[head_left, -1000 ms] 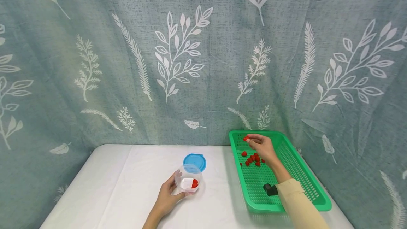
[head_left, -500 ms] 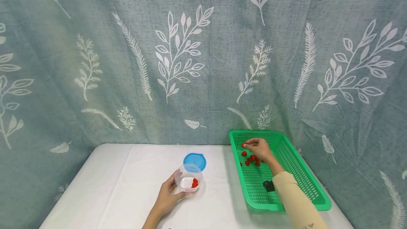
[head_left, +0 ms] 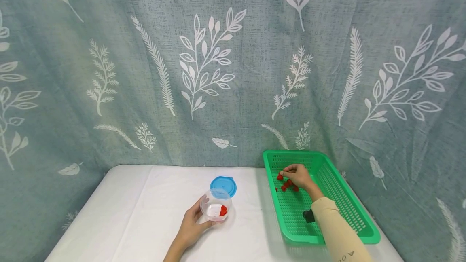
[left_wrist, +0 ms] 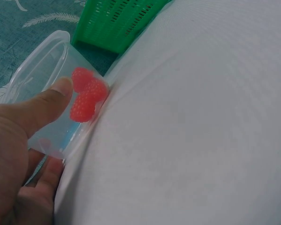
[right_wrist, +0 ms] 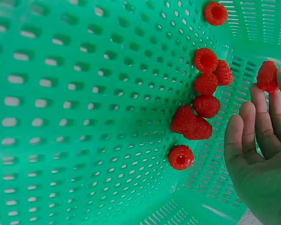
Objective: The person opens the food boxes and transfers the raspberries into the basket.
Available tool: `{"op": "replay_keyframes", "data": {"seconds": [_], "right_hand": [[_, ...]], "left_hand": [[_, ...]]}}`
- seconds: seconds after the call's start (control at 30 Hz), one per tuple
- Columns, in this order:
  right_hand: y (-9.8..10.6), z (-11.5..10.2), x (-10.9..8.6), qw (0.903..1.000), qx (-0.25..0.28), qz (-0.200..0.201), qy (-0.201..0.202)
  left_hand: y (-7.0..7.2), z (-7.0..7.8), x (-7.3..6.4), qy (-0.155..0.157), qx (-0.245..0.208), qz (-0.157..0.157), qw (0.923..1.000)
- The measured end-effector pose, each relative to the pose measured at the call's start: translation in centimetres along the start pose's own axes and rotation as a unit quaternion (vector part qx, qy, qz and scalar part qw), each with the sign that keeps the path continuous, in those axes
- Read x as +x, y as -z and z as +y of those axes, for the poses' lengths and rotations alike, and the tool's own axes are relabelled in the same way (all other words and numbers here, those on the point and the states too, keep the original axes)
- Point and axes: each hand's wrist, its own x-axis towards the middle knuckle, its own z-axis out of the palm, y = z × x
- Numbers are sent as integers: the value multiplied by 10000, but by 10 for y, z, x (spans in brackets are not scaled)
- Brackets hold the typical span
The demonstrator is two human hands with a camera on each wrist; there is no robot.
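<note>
My left hand grips a clear plastic container standing on the white-covered table, thumb on one side and fingers around the other. Several red raspberries sit together in its bottom. Over in the green basket, my right hand pinches one raspberry between thumb and fingertips, its other fingers extended. More raspberries lie loose on the basket floor beside that hand, some in a cluster and others apart. Part of them is hidden under the hand in the head view.
Just behind the container lies a blue lid on the table. A small black object shows at the right wrist, over the basket. A patterned grey-green curtain hangs behind the table.
My right hand has come down and nearer within the basket, bringing the pinched raspberry close to the loose ones. The left hand and the container have stayed in place.
</note>
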Motion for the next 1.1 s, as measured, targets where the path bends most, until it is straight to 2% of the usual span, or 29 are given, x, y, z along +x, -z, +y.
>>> {"op": "replay_keyframes", "data": {"seconds": [0.13,0.3,0.4,0.47,0.63,0.77,0.87,0.97,1.1], "right_hand": [[1,-2,0,10000,95,-7,24],[8,-19,-3,9977,677,-80,72],[14,-44,-7,9942,1024,-259,186],[17,-66,-13,9930,1076,-344,358],[13,-119,-40,9887,1169,-570,749],[-5,-150,-60,9922,721,-567,848],[-28,-162,-72,9950,275,-407,867],[-60,-166,-83,9945,143,-221,1011],[-108,-156,-94,9898,23,-185,1411]], "left_hand": [[0,1,0,-1,-30,-5,10000],[-1,1,0,-35,-79,20,10000],[-1,1,-1,-44,-117,41,9999],[-1,1,-1,-40,-120,52,9999],[0,2,0,-33,-77,58,9999],[1,3,1,-68,-65,98,9999],[1,2,2,-97,-37,86,9999],[1,3,1,-69,1,52,10000],[-1,2,-1,-54,41,13,10000]]}}
